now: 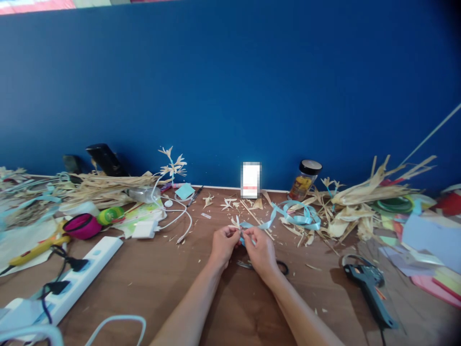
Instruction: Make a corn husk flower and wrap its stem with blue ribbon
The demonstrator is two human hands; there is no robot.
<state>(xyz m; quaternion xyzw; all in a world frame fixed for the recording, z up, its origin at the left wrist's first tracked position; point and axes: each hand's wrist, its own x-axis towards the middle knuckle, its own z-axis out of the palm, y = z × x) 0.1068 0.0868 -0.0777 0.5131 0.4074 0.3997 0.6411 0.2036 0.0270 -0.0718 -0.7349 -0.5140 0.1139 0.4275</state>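
Close together over the middle of the table, both my hands are closed in a pinch. My left hand point(224, 246) grips a small pale dried-husk flower point(235, 222) whose petals poke up above the fingertips. My right hand point(260, 250) pinches a light blue ribbon point(268, 224) right beside the flower; the ribbon runs off to a loose coil on the right. Fingers cover the spot where ribbon and flower meet. Beneath my right wrist lie scissors point(283, 267), partly hidden by it.
A glue gun point(369, 288) rests at the right, near dried husks point(356, 211) and coloured paper. A jar point(304, 180) stands by the blue partition point(230, 96). On the left are a white power strip point(97, 259), a charger point(144, 229) with cable, and a finished husk-flower stem point(173, 166).
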